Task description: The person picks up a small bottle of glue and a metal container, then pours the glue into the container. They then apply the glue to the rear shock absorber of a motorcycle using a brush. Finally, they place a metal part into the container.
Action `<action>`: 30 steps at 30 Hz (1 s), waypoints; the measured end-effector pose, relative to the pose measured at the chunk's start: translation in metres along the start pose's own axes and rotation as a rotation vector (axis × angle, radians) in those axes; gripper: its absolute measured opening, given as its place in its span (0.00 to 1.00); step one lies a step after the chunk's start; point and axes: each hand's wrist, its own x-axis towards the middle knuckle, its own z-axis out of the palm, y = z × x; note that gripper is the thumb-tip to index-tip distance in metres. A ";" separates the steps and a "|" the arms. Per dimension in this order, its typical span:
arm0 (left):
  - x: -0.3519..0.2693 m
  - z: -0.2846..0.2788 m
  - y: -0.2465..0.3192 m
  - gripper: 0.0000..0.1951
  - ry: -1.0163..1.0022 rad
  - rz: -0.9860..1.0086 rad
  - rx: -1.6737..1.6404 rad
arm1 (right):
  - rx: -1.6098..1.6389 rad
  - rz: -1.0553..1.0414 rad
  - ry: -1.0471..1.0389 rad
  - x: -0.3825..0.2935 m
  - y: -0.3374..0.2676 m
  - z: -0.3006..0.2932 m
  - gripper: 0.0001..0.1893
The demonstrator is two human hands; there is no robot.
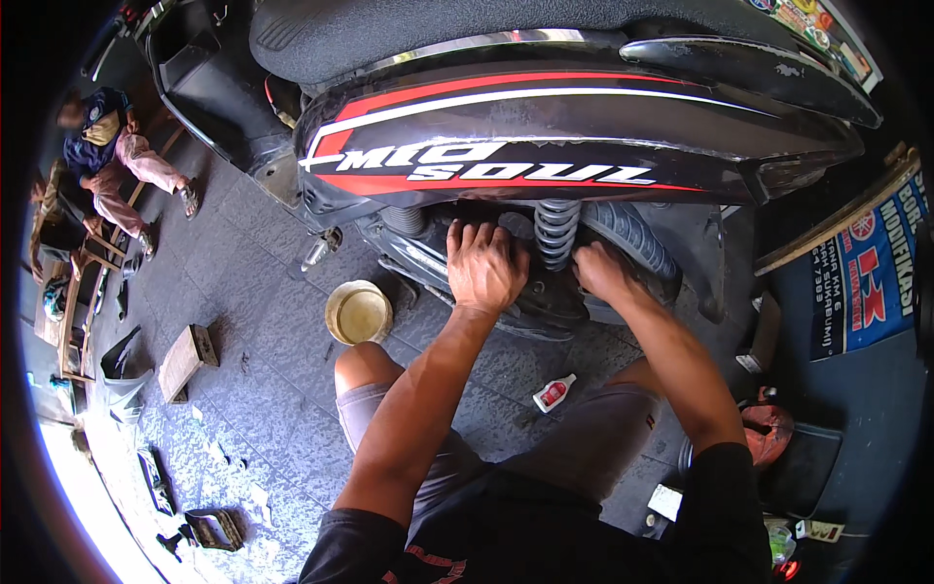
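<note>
A black scooter side panel [554,131] with red and white stripes and Mio Soul lettering stretches across the top. Below it, my left hand [487,269] lies over the dark engine casing [430,252], beside the coil spring of the rear shock absorber [557,233]. Its fingertips point into the shadow under the panel. On the spring's other side, my right hand [602,271] is curled in front of the rear tyre [631,237]. Its fingertips are hidden, so anything it grips cannot be made out.
A round tub [359,312] with liquid and a white bottle [554,393] with a red label stand or lie on the tiled floor [284,379]. A wooden block [186,363] is at left. Two people [109,157] sit on a bench at far left. A blue banner [872,270] hangs right.
</note>
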 end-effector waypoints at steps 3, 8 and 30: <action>0.000 -0.001 0.000 0.12 -0.008 -0.012 0.003 | -0.070 0.031 0.072 0.004 -0.006 0.005 0.11; 0.000 -0.001 0.001 0.14 -0.022 -0.019 0.002 | 0.093 0.335 0.032 0.011 -0.012 0.005 0.12; 0.000 -0.001 0.001 0.14 -0.021 -0.010 0.026 | -0.002 0.158 -0.014 0.004 0.000 0.022 0.11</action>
